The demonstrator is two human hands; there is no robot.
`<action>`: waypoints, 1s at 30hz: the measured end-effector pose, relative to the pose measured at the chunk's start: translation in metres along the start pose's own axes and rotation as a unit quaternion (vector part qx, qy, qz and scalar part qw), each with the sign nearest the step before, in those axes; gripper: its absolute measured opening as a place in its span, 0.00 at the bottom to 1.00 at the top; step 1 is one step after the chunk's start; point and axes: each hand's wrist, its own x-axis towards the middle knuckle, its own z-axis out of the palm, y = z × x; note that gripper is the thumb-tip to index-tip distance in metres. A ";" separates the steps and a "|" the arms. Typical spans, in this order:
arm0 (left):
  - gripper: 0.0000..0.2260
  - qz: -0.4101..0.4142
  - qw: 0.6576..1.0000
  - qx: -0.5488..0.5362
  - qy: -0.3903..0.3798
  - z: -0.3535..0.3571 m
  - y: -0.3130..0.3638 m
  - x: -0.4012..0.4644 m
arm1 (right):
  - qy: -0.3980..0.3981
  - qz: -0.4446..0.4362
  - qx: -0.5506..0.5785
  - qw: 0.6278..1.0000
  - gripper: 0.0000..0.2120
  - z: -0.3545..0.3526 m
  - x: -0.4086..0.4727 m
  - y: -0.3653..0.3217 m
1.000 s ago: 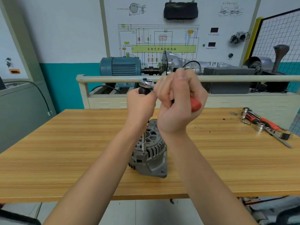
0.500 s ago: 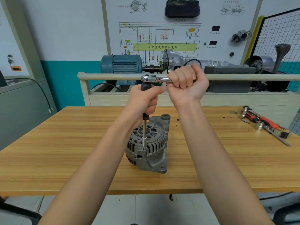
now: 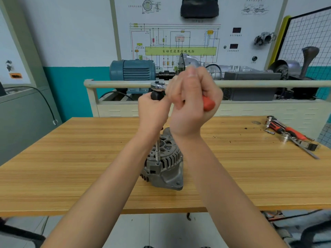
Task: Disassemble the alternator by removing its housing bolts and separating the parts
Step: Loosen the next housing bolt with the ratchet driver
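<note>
Alternator upright mid-table. My left hand grips the extension bar on a housing bolt; right hand clamped round the ratchet handle. Loosening step; next swing needs the socket kept square

Matt cast-metal alternator on smooth wood-grain table; glossy chrome ratchet.
</note>
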 end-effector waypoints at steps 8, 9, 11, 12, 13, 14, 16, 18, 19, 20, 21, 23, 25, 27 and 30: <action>0.17 -0.070 0.979 -0.058 -0.185 -0.019 0.010 0.007 | 0.134 0.310 0.270 0.902 0.28 -0.047 0.041 0.008; 0.18 -0.072 0.973 -0.070 -0.206 -0.019 0.011 0.007 | 0.155 0.341 0.312 0.873 0.29 -0.051 0.043 0.012; 0.19 -0.076 0.968 -0.088 -0.224 -0.018 0.010 0.005 | 0.193 0.364 0.370 0.833 0.29 -0.058 0.047 0.019; 0.20 -0.077 0.966 -0.095 -0.226 -0.017 0.008 0.005 | 0.202 0.361 0.381 0.827 0.29 -0.059 0.046 0.022; 0.21 -0.079 0.967 -0.101 -0.220 -0.016 0.007 0.004 | 0.202 0.352 0.380 0.831 0.29 -0.058 0.045 0.022; 0.22 -0.080 0.970 -0.103 -0.205 -0.016 0.006 0.005 | 0.199 0.341 0.367 0.842 0.29 -0.056 0.044 0.020; 0.23 -0.081 0.980 -0.089 -0.158 -0.014 0.005 0.006 | 0.171 0.312 0.324 0.877 0.28 -0.050 0.039 0.013; 0.21 -0.079 0.989 -0.073 -0.101 -0.009 0.005 0.006 | 0.122 0.262 0.261 0.921 0.27 -0.040 0.031 0.007; 0.20 -0.079 0.992 -0.068 -0.072 -0.007 0.005 0.005 | 0.093 0.222 0.222 0.945 0.25 -0.033 0.027 0.004; 0.20 -0.076 0.994 -0.057 -0.044 -0.004 0.005 0.004 | 0.065 0.169 0.173 0.968 0.22 -0.025 0.021 0.003; 0.19 -0.069 0.997 -0.041 -0.020 -0.002 0.005 0.003 | 0.040 0.104 0.110 0.988 0.19 -0.017 0.015 0.003; 0.17 -0.052 0.999 -0.009 0.013 0.001 0.006 0.002 | -0.007 -0.015 -0.019 1.000 0.13 -0.005 0.004 0.003; 0.12 -0.044 0.999 -0.013 0.012 0.002 0.007 0.000 | -0.029 -0.055 -0.072 0.996 0.10 0.001 -0.001 0.003; 0.15 -0.035 0.999 -0.025 0.012 0.000 0.006 0.000 | -0.022 -0.032 -0.042 0.998 0.11 0.000 0.002 0.004; 0.18 -0.061 0.997 -0.037 -0.039 -0.009 0.004 0.002 | 0.012 0.080 0.093 0.992 0.20 -0.014 0.015 0.004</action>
